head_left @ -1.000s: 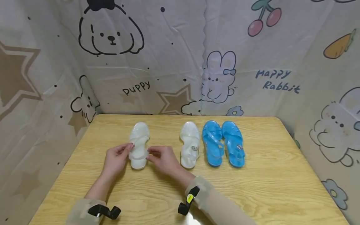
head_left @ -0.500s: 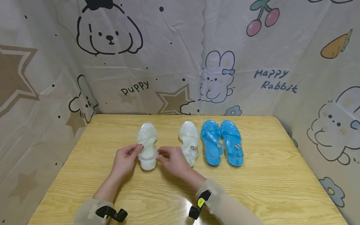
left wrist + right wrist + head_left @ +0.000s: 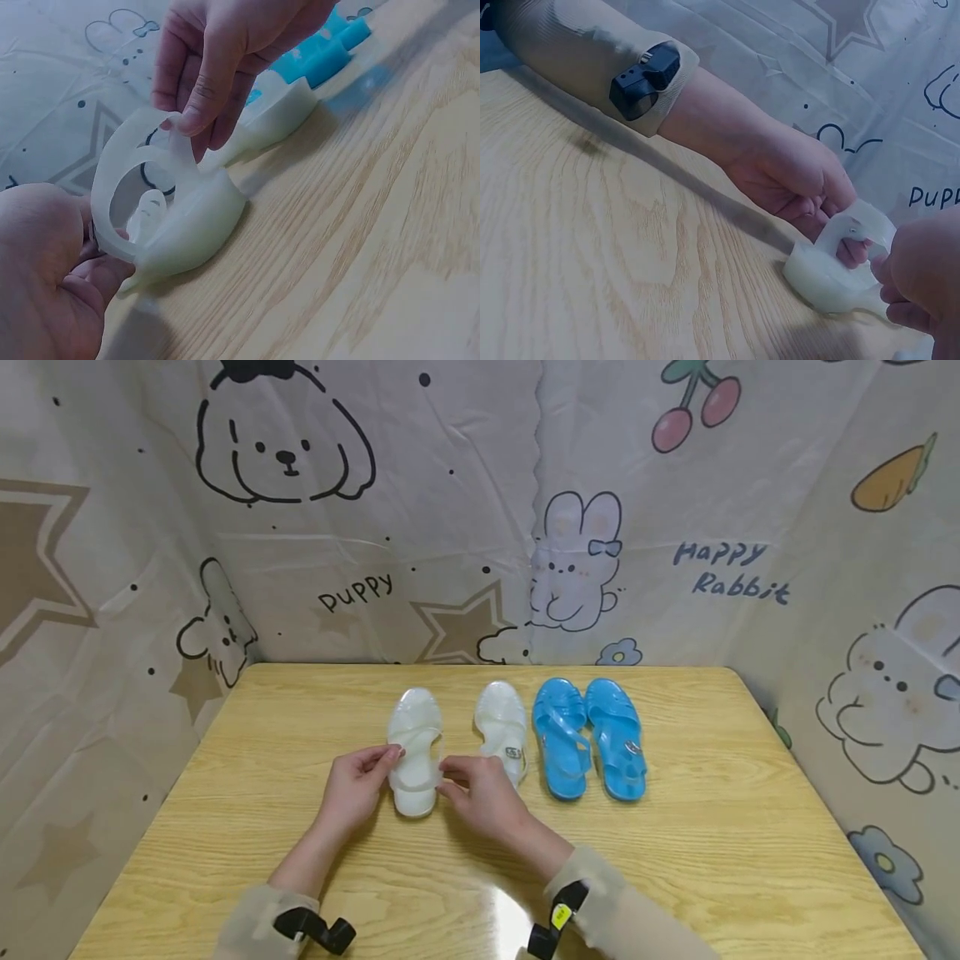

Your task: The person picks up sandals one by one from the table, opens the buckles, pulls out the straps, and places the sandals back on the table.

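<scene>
1. Four jelly sandals lie on the pale wooden table (image 3: pixel 712 827): two translucent white ones and two translucent blue ones.
2. The left white plastic sandal (image 3: pixel 415 752) lies toe away from the person, near the middle of the table, between the two hands.
3. The left hand (image 3: pixel 357 783) pinches the sandal's heel strap at its left side between thumb and fingertips; the left wrist view shows the fingers curled under the strap loop.
4. The right hand (image 3: pixel 480 789) pinches the same strap at its right side, thumb and forefinger pressed together on it, the other fingers curled behind.
5. In the right wrist view the sandal's heel rests on the wood with the strap raised in an arch between the two hands.
6. The second white plastic sandal (image 3: pixel 502 727) lies just beside the held one, on its right, a small metal buckle showing on its strap; the right hand covers its heel end in the head view.
7. The pair of blue plastic sandals (image 3: pixel 588 737) lies just right of that, the two side by side and touching, toes pointing to the back edge.
8. A cream printed cloth backdrop (image 3: pixel 465 510) with puppy, rabbit, star and cherry drawings closes in the table at the back and both sides.
9. Beige sleeves with black wrist clips (image 3: pixel 315 930) show at the near edge.
</scene>
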`<state>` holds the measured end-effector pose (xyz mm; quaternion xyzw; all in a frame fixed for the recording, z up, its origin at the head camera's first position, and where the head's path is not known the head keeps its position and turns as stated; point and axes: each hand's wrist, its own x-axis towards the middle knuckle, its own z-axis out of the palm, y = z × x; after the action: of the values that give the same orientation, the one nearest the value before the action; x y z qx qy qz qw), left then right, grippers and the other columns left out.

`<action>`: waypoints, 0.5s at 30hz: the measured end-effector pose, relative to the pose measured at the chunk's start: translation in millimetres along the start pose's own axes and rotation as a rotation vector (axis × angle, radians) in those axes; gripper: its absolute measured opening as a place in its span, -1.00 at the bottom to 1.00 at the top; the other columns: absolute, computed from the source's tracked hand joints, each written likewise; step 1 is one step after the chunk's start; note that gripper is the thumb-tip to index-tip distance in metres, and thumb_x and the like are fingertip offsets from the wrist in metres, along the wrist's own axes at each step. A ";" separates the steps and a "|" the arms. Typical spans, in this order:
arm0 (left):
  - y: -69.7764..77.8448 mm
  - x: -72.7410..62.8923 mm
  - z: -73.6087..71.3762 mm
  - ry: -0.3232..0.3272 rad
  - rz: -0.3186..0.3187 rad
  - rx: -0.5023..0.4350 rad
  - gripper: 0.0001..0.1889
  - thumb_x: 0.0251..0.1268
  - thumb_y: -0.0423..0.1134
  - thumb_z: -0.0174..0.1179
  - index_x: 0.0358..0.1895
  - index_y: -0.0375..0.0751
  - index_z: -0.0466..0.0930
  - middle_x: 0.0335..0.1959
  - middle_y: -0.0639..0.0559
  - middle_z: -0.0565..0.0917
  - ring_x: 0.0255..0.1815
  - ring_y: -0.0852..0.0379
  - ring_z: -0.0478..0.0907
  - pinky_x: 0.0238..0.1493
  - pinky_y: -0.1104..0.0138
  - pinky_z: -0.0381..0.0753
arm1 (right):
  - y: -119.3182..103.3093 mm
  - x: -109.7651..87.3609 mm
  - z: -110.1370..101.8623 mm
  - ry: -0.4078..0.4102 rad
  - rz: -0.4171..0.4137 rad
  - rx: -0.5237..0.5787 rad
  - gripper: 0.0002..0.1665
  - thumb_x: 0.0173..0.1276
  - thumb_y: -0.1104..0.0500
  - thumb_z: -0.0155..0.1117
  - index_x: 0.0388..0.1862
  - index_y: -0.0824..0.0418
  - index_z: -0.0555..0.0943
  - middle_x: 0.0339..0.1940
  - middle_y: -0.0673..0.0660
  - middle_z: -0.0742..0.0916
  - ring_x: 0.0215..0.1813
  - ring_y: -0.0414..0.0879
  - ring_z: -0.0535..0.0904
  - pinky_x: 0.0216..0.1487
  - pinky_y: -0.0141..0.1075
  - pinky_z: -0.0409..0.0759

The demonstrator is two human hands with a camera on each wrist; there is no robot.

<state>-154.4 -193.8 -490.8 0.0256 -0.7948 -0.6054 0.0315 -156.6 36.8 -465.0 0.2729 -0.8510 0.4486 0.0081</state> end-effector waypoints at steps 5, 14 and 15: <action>3.5 -0.9 5.8 0.001 0.000 -0.012 -0.66 0.61 -0.19 0.26 0.14 -0.44 0.72 0.00 -0.21 0.80 0.07 -0.08 0.74 -0.04 0.46 0.68 | -2.8 -3.5 -4.0 0.011 -0.036 -0.044 -0.80 0.40 0.37 0.48 -0.03 0.37 0.76 -0.03 0.27 0.83 0.05 0.00 0.79 0.09 -0.18 0.74; 5.5 -0.4 7.6 -0.039 0.015 -0.030 -0.64 0.62 -0.19 0.24 0.18 -0.47 0.70 0.08 -0.24 0.77 0.13 -0.05 0.70 0.05 0.44 0.67 | -2.8 -8.8 -13.7 -0.006 -0.033 -0.100 -0.76 0.38 0.40 0.47 0.01 0.41 0.76 -0.03 0.25 0.83 0.03 0.01 0.79 0.06 -0.22 0.75; 5.3 -0.7 6.5 -0.046 0.017 -0.039 -0.64 0.62 -0.21 0.24 0.19 -0.47 0.69 0.10 -0.25 0.76 0.16 -0.05 0.69 0.07 0.45 0.66 | -4.3 -9.2 -16.2 0.000 -0.042 -0.107 -0.76 0.37 0.42 0.45 0.00 0.41 0.76 -0.04 0.24 0.82 0.02 0.01 0.79 0.05 -0.23 0.75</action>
<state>-154.2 -186.1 -487.5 0.0042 -0.7835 -0.6211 0.0188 -150.5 51.6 -454.4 0.2900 -0.8678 0.4022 0.0323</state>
